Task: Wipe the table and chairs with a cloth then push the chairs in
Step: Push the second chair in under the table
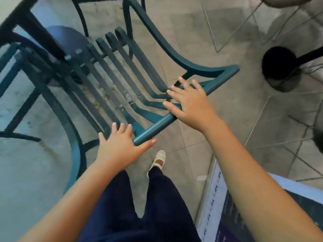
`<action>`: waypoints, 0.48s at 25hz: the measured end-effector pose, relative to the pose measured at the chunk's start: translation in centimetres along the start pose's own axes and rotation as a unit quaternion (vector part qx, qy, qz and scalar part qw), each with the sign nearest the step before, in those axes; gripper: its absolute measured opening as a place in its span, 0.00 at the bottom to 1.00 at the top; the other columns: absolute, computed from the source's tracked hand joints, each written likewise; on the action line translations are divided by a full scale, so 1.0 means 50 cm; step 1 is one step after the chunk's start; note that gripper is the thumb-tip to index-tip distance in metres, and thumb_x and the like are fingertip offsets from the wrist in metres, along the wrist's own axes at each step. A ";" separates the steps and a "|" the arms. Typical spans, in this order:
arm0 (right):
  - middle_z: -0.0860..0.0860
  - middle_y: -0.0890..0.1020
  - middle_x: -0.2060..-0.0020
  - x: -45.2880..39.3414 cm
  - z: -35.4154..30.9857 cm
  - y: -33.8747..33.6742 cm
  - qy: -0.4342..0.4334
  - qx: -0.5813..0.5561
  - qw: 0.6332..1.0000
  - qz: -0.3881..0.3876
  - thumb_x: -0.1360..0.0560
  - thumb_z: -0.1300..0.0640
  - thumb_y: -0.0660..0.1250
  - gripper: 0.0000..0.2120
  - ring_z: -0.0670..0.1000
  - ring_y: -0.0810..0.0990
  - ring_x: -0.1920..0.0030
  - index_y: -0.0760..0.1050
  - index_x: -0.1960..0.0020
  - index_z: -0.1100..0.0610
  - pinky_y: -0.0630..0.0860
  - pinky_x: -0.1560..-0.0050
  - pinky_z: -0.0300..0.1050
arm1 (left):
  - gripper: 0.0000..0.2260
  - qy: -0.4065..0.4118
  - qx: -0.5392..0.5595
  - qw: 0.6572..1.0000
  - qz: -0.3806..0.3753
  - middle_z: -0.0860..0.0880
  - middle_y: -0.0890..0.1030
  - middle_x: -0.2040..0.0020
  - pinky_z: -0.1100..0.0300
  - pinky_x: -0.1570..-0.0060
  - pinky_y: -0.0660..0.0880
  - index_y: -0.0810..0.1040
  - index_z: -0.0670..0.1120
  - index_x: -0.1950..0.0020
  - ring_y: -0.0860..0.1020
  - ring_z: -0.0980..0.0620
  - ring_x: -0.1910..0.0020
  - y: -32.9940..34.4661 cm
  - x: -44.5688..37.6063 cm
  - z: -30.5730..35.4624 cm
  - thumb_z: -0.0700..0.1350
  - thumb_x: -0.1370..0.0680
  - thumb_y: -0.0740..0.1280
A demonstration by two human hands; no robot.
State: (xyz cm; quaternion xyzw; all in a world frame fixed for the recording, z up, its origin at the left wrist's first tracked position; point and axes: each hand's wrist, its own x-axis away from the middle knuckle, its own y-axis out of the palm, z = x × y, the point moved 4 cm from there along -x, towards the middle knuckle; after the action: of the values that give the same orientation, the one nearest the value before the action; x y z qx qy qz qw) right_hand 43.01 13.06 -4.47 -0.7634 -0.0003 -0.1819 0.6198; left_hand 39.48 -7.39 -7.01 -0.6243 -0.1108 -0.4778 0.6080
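Observation:
A dark green metal chair (122, 81) with a slatted seat stands in front of me, its seat partly under the glass-topped table (26, 163) at the left. The chair's top back rail (157, 125) runs diagonally through the middle. My left hand (120, 145) rests on the rail's near end with straight fingers and the thumb under the tip. My right hand (190, 102) lies flat over the rail farther up, fingers spread. No cloth is in view.
A second green chair (21, 67) sits at the left under the table. A black round post base (281, 69) stands on the tiled floor at the right. A white sign board (215, 198) is at the lower right. My legs and white shoe (159, 159) are below.

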 end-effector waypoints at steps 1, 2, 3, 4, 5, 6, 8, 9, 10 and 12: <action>0.49 0.73 0.33 -0.004 0.009 -0.002 -0.021 0.005 1.000 -0.011 0.25 0.34 0.41 0.35 0.50 0.59 0.26 0.71 0.32 0.52 0.50 0.27 0.53 | 0.52 -0.020 0.012 1.000 -0.002 0.46 0.70 0.31 0.42 0.33 0.63 0.61 0.49 0.26 0.66 0.45 0.31 -0.001 0.004 -0.003 0.79 0.41 0.41; 0.49 0.75 0.34 -0.009 0.017 -0.005 -0.043 0.015 0.999 -0.025 0.25 0.33 0.40 0.36 0.50 0.62 0.27 0.72 0.33 0.52 0.54 0.28 0.52 | 0.52 -0.042 0.037 0.998 0.000 0.48 0.77 0.42 0.47 0.41 0.73 0.67 0.49 0.30 0.75 0.47 0.42 -0.002 0.010 -0.002 0.80 0.42 0.42; 0.49 0.76 0.36 -0.014 0.021 -0.007 -0.061 0.027 0.997 -0.037 0.25 0.33 0.41 0.35 0.50 0.65 0.29 0.73 0.34 0.52 0.58 0.30 0.52 | 0.51 -0.059 0.058 0.997 0.003 0.50 0.79 0.52 0.51 0.50 0.77 0.71 0.49 0.35 0.78 0.49 0.52 -0.003 0.018 -0.001 0.81 0.44 0.43; 0.49 0.77 0.37 -0.017 0.022 -0.010 -0.072 0.033 0.996 -0.039 0.24 0.34 0.44 0.33 0.50 0.67 0.30 0.74 0.34 0.51 0.62 0.33 0.51 | 0.49 -0.069 0.073 0.995 0.007 0.53 0.78 0.58 0.53 0.56 0.79 0.74 0.50 0.39 0.78 0.51 0.58 -0.004 0.022 0.000 0.82 0.45 0.44; 0.49 0.78 0.38 -0.021 0.022 -0.013 -0.080 0.033 0.996 -0.034 0.22 0.35 0.47 0.29 0.50 0.70 0.32 0.74 0.34 0.50 0.65 0.36 0.49 | 0.48 -0.075 0.082 0.994 0.010 0.54 0.78 0.60 0.54 0.58 0.79 0.75 0.50 0.41 0.77 0.52 0.60 -0.004 0.023 -0.001 0.82 0.45 0.45; 0.49 0.79 0.39 -0.024 0.022 -0.017 -0.085 0.032 0.995 -0.030 0.22 0.37 0.49 0.26 0.50 0.73 0.35 0.74 0.34 0.50 0.68 0.41 0.47 | 0.48 -0.079 0.092 0.993 0.008 0.54 0.78 0.59 0.54 0.58 0.79 0.75 0.50 0.42 0.77 0.53 0.61 -0.004 0.023 -0.001 0.82 0.45 0.46; 0.48 0.81 0.42 -0.031 0.030 -0.021 -0.079 0.030 0.996 -0.028 0.21 0.41 0.52 0.22 0.50 0.77 0.41 0.73 0.34 0.48 0.69 0.51 0.44 | 0.50 -0.074 0.102 0.992 -0.011 0.51 0.79 0.50 0.52 0.54 0.78 0.74 0.49 0.39 0.78 0.52 0.55 -0.001 0.020 -0.001 0.82 0.45 0.46; 0.48 0.82 0.45 -0.031 0.033 -0.021 -0.074 0.023 0.997 -0.018 0.21 0.42 0.53 0.21 0.50 0.78 0.44 0.74 0.34 0.47 0.68 0.54 0.43 | 0.51 -0.068 0.106 0.991 -0.037 0.48 0.77 0.40 0.51 0.48 0.77 0.73 0.48 0.36 0.78 0.50 0.49 0.002 0.019 -0.005 0.82 0.44 0.47; 0.47 0.83 0.48 -0.030 0.033 -0.016 -0.077 0.016 0.997 0.004 0.21 0.43 0.53 0.20 0.50 0.79 0.47 0.75 0.37 0.47 0.67 0.55 0.43 | 0.51 -0.070 0.118 0.988 -0.068 0.46 0.70 0.32 0.50 0.42 0.74 0.69 0.48 0.32 0.75 0.47 0.41 0.005 0.017 -0.014 0.81 0.42 0.50; 0.47 0.84 0.57 -0.029 0.037 -0.010 -0.102 0.007 0.993 0.056 0.23 0.46 0.52 0.20 0.49 0.79 0.54 0.81 0.48 0.48 0.69 0.48 0.45 | 0.48 -0.085 0.146 0.979 -0.113 0.47 0.62 0.25 0.52 0.36 0.68 0.60 0.46 0.26 0.69 0.47 0.33 0.009 0.022 -0.035 0.76 0.36 0.58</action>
State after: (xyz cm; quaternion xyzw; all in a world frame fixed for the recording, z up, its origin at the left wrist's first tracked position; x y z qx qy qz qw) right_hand 42.07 15.25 -4.71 -0.7721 -0.0221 -0.0677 0.6314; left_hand 39.56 -9.50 -6.84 -0.5511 -0.3004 -0.4669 0.6230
